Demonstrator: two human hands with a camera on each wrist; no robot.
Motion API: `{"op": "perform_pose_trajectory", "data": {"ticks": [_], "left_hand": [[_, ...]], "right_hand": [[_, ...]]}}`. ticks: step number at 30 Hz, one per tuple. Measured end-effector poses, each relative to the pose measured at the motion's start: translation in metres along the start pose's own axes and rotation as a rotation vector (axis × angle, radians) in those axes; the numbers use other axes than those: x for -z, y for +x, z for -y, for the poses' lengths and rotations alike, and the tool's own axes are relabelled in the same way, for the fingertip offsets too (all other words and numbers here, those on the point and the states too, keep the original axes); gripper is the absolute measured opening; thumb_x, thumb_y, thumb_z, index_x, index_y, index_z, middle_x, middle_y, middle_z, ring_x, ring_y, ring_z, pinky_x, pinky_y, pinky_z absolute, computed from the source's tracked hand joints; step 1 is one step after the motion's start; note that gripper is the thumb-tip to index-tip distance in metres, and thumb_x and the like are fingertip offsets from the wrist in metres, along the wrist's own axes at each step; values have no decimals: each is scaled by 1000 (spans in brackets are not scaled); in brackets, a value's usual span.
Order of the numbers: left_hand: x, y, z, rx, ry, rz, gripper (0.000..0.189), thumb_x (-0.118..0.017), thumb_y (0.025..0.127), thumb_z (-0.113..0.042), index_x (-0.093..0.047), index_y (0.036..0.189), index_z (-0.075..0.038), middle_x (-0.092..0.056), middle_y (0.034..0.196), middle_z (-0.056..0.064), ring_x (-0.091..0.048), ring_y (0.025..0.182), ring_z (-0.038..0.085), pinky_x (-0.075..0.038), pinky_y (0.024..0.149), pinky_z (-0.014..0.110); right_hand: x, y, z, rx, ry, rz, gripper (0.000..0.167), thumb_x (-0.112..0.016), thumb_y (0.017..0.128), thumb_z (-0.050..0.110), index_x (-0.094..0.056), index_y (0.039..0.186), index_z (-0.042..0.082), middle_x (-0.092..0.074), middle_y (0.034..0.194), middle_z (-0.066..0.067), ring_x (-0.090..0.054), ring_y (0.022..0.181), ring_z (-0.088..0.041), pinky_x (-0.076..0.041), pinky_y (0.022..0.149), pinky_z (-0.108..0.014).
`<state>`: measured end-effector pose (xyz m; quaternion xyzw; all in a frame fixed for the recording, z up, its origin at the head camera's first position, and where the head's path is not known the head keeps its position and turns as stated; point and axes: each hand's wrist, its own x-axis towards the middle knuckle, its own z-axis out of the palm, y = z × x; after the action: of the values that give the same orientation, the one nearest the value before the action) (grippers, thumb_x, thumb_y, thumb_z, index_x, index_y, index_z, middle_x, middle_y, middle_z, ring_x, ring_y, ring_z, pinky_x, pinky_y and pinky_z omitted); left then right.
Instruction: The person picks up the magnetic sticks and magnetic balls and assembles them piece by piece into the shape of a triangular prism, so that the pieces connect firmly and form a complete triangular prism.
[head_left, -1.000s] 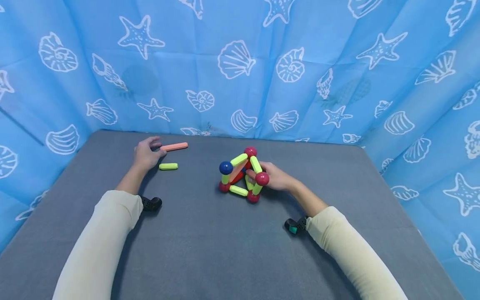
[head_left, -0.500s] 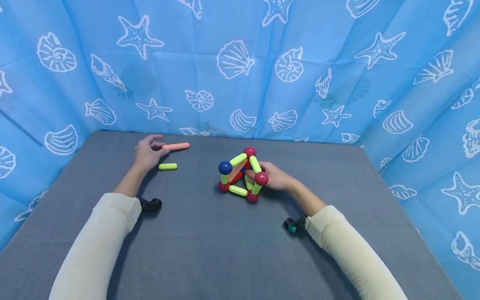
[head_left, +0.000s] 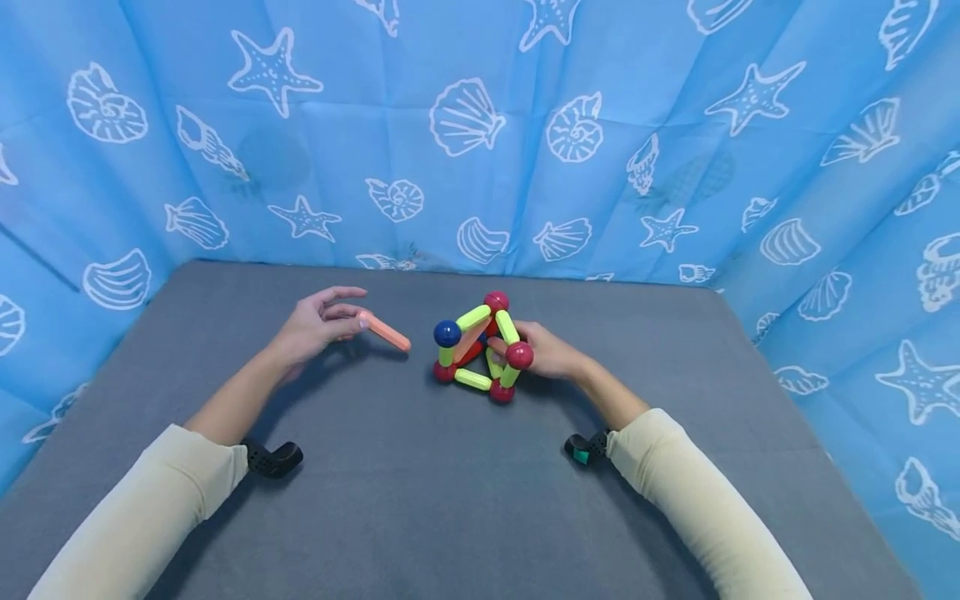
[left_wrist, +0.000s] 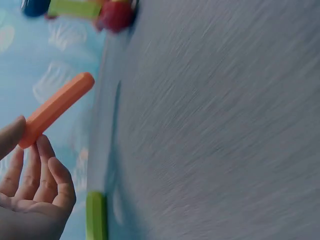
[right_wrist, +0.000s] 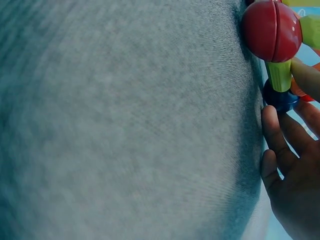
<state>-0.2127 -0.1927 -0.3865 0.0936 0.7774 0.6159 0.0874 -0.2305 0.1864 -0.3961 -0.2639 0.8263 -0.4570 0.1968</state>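
Observation:
My left hand (head_left: 313,330) pinches one end of a long orange rod (head_left: 386,332) between thumb and fingers. That rod is lifted off the table, its free end angled toward a toy structure of balls and rods (head_left: 473,380). Red balls, a blue ball (head_left: 447,333) and short yellow-green rods form its frame, with orange and red rods inside. At the structure's right rear side, my right hand (head_left: 553,352) holds it, thumb reaching into the frame. In the right wrist view the fingertips meet a dark blue ball (right_wrist: 281,97) low down, below a red ball (right_wrist: 272,30).
A loose short green rod (left_wrist: 96,215) lies on the table, visible in the left wrist view; in the head view the left hand and forearm hide it. The grey tabletop (head_left: 450,500) ends at a blue shell-patterned curtain (head_left: 465,167).
My left hand has picked the orange rod up off the table and brought it right and nearer, turning it toward the structure. My right hand and the structure stay in place.

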Motion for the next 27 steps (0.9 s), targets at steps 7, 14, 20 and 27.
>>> {"op": "perform_pose_trajectory", "data": {"ticks": [7, 14, 20, 27], "left_hand": [[-33, -19, -2, -16, -64, 31, 60, -75, 90, -17, -47, 142, -6, -66, 120, 12, -67, 105, 16, -50, 90, 28], [-73, -31, -12, 27, -99, 44, 62, -78, 88, -19, -48, 141, -5, -66, 121, 14, -66, 106, 25, -53, 93, 39], [-107, -34, -16, 30, -178, -4, 65, -78, 87, -11, -44, 143, -12, -69, 115, 14, -68, 103, 24, -55, 90, 37], [-127, -32, -18, 1, -194, -52, 64, -79, 86, -9, -45, 140, -13, -69, 103, 14, -70, 93, 23, -56, 86, 34]], "right_hand": [[1, -1, 0, 9, 9, -1, 19, -55, 102, 17, -59, 113, 2, -62, 94, -12, -60, 88, -25, -51, 82, -37], [-1, 0, 2, -14, -1, -2, 23, -55, 103, 21, -60, 114, 2, -62, 95, -13, -60, 88, -26, -50, 83, -37], [-1, 0, 2, -6, 10, -7, 23, -54, 103, 20, -59, 115, 1, -64, 97, -14, -61, 89, -26, -51, 85, -38], [-2, 0, -1, 13, 20, 1, 22, -53, 104, 19, -58, 116, 1, -65, 96, -14, -61, 88, -27, -51, 85, -39]]}}
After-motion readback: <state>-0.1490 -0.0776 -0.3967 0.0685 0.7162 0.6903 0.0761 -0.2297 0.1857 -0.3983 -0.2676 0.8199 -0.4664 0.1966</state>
